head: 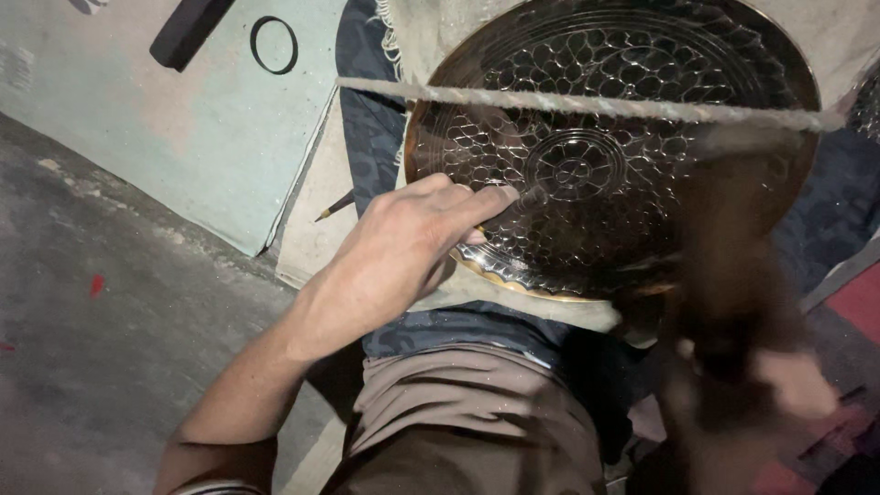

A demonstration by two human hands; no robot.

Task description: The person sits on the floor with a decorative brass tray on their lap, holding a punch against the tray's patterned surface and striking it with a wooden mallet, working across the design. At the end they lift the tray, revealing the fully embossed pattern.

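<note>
Fingers (477, 203) of the left hand (403, 247) pinched a slim punch tool (530, 195), its tip set on the engraved brass plate (632, 82) just left of the central rosette. The plate lay under and beyond those fingers, resting on pale cloth (477, 289) over dark blue patterned fabric (367, 137). A rough rope (587, 104) crossed above the plate, past the fingertips. The right hand (788, 380) was blurred to the right, closed around a dark hammer handle (729, 275) nearer than the plate's lower rim. Left of the fingers, a pencil (335, 205) lay on a board, with a black ring (274, 45) further off.
</note>
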